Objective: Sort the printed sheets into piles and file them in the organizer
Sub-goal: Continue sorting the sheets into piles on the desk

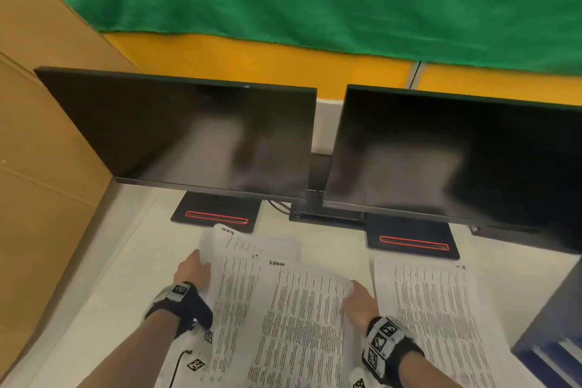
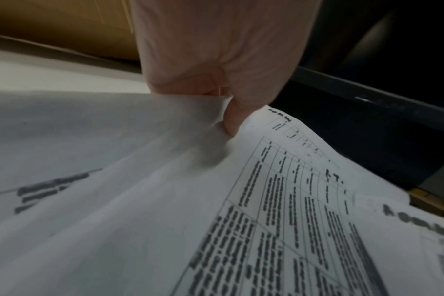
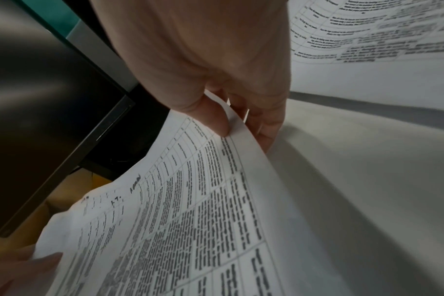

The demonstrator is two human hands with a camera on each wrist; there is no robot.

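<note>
Sorting step, by the look of it. Loose stack of printed sheets [image 1: 252,293] lies lower centre of the head view, fanned and not squared. Left hand [image 1: 193,268] pinches the stack's left edge, thumb on top, near the upper left corner of the paper. Right hand [image 1: 359,298] pinches the right edge of the top sheet [image 3: 190,200]; right wrist view shows the thumb on the printed face, fingers beneath, edge lifted off the white desk [image 1: 126,246].

A second pile [image 1: 431,309] already lies at lower right, just beside the right hand. Judgement: top sheet is being peeled off for that pile or a new one. Next move calls for separating one sheet cleanly; thin paper may drag its neighbour along.

Hard to make out:
- Print is blurred; what the sorting goes by cannot be read.
- Dark object at the lower right edge [image 1: 554,334], cut off; possibly the organizer, cannot confirm.
- Sheet count in the stack unclear.
- Two dark monitors [image 1: 189,135] fill the middle of the frame.
</note>
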